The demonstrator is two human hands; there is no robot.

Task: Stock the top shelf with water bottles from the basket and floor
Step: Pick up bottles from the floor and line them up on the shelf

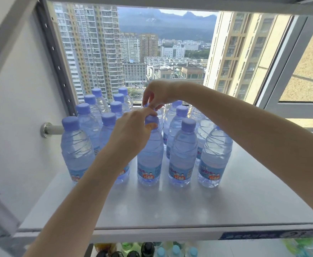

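One grey shelf [244, 201] carries your water bottles [181, 154], upright in rows running back toward the window [170, 43]. Your left hand [131, 130] pinches the cap of a front-row bottle [149, 160]; your right hand [157, 93], fingers curled, pinches the cap of the next bottle [146, 105] behind it.

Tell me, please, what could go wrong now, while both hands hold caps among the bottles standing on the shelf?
1. The left hand pinches only the cap of the front bottle, and the right hand the cap of the bottle behind it. The bottles stand close together, so one tilt may topple its neighbours.
2. The right forearm crosses just above the right-hand bottles; lowering it may knock them over.
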